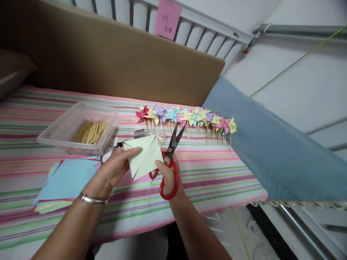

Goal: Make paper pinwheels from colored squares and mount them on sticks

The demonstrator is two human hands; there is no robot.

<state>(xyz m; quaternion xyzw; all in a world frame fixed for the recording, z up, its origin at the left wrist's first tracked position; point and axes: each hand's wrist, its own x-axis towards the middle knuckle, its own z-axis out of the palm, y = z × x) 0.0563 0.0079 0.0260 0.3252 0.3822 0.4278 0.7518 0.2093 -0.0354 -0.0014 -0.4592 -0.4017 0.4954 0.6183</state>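
Note:
A square of pale green paper (145, 156), slit inward from its corners, is held up over the table. My left hand (118, 164) pinches its left side, thumb on top. My right hand (169, 175) has a pair of scissors (174, 150) hooked on its fingers, the red loops around them and the black blades apart, pointing up and away from the paper. That hand's thumb also rests on the paper's right edge. Under the paper lies a pink sheet (132, 177), mostly hidden. Just beyond it are a small box (139, 133) and a round clear container (159, 137).
Left of my hands stands a clear plastic tub (51, 131) of wooden sticks (90, 131), with a stack of coloured paper (72, 177) in front. Several paper pinwheels (187, 116) on sticks lie in a row at the back. Brown cardboard (130, 61) walls the striped cloth's (211, 173) far side.

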